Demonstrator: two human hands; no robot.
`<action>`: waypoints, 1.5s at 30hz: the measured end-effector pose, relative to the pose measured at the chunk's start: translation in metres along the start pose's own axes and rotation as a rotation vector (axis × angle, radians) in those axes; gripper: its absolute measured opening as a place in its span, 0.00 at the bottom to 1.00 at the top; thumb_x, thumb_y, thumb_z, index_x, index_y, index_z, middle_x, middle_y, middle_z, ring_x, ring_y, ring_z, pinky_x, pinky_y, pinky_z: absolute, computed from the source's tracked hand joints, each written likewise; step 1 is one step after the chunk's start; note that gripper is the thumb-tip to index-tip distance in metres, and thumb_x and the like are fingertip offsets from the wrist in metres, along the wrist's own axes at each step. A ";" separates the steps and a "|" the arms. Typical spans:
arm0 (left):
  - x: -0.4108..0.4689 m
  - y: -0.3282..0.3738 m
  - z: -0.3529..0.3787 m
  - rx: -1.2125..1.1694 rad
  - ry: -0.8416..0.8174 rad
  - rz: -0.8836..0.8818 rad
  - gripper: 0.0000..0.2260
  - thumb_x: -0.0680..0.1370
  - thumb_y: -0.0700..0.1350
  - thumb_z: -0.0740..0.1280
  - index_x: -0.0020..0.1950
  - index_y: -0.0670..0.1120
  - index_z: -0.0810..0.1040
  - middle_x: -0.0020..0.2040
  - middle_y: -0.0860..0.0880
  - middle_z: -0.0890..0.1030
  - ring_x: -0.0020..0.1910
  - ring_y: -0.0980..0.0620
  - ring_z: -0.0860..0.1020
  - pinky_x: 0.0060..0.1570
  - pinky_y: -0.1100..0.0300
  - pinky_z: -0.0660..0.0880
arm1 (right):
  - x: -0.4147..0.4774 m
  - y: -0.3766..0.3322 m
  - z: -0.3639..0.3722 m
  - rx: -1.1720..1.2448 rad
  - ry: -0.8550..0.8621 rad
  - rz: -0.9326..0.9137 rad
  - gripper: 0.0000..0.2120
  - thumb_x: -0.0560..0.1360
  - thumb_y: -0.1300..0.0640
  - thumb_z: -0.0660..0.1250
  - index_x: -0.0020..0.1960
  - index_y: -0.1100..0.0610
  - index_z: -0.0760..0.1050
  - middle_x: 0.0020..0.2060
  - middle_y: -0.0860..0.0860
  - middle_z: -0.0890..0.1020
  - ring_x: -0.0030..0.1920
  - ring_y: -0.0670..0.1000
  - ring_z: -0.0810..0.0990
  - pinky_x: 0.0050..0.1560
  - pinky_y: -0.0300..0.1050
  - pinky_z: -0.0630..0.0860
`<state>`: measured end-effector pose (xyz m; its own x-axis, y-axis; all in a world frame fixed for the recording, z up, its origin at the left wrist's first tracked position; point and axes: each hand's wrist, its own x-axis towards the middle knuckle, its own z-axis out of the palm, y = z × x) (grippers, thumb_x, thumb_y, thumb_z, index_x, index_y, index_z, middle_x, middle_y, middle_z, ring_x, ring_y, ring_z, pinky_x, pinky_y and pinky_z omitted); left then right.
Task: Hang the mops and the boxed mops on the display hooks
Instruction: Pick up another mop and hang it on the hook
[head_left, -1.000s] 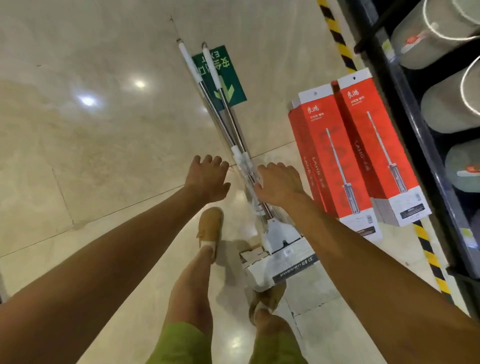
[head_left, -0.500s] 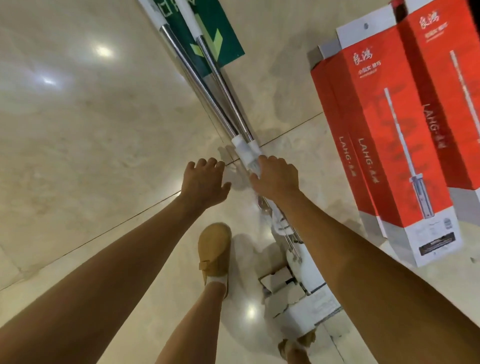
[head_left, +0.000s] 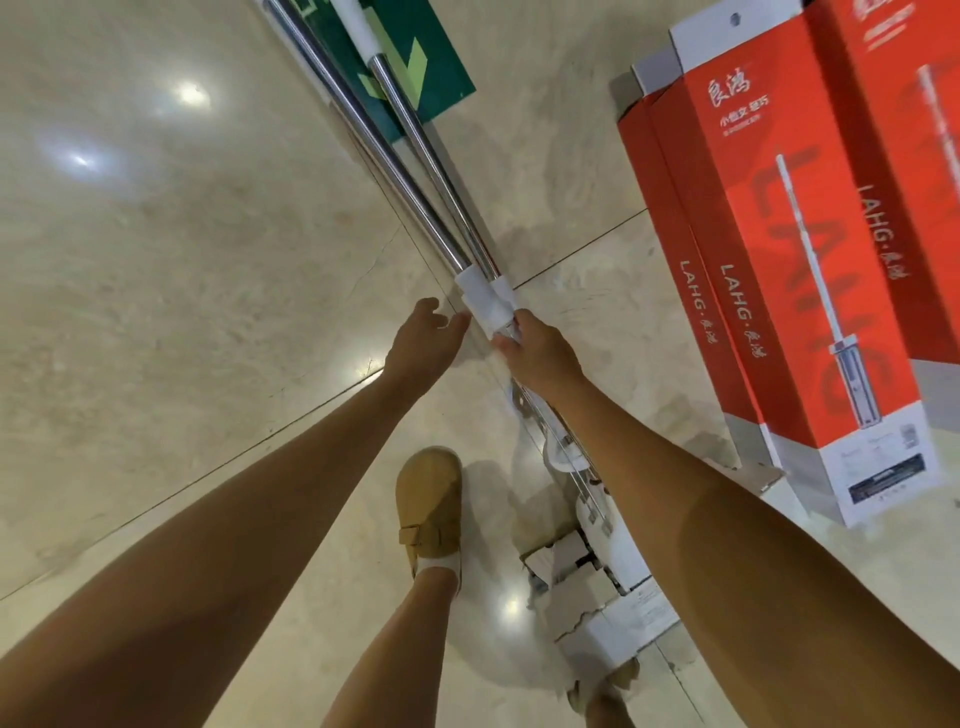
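Right hand (head_left: 540, 356) curls round the steel mops (head_left: 415, 171) at their white collars (head_left: 485, 301); left hand (head_left: 423, 345) hovers just beside, loosely open, empty; red boxed mops (head_left: 779, 260) lie near.

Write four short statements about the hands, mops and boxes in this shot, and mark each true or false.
1. The right hand grips the mops just below their white collars. True.
2. The left hand holds a red box. False: it is open and holds nothing, beside the collars.
3. The red boxes are on the floor, to the right of the mops. True.
4. The mops hang on a display hook. False: they lie low across a green sign on the floor.
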<state>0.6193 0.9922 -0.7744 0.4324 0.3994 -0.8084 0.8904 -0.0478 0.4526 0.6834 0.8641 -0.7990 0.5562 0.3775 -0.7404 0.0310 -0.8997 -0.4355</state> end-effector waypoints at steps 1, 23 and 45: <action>-0.006 0.006 -0.001 -0.046 0.006 -0.008 0.27 0.81 0.53 0.59 0.76 0.42 0.60 0.69 0.45 0.73 0.67 0.45 0.72 0.55 0.60 0.65 | -0.006 -0.001 -0.005 0.004 -0.004 -0.017 0.16 0.80 0.52 0.61 0.62 0.62 0.70 0.51 0.59 0.80 0.53 0.59 0.77 0.46 0.46 0.70; -0.286 0.312 -0.046 -0.320 -0.180 0.588 0.09 0.81 0.46 0.62 0.41 0.50 0.72 0.39 0.50 0.79 0.38 0.53 0.77 0.44 0.56 0.77 | -0.270 -0.062 -0.267 0.608 0.374 -0.204 0.10 0.75 0.68 0.67 0.56 0.64 0.78 0.39 0.49 0.79 0.36 0.35 0.74 0.39 0.31 0.69; -0.781 0.466 0.134 0.170 -0.509 1.340 0.14 0.78 0.46 0.68 0.61 0.41 0.79 0.52 0.46 0.83 0.52 0.52 0.80 0.54 0.60 0.74 | -0.758 0.064 -0.477 0.857 0.930 -0.293 0.08 0.80 0.56 0.63 0.58 0.55 0.73 0.48 0.49 0.80 0.44 0.43 0.79 0.44 0.37 0.76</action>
<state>0.7152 0.5349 0.0175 0.9113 -0.3938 0.1203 -0.2278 -0.2390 0.9439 0.6603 0.4159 -0.0217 0.9942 -0.0689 -0.0819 -0.0969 -0.2540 -0.9623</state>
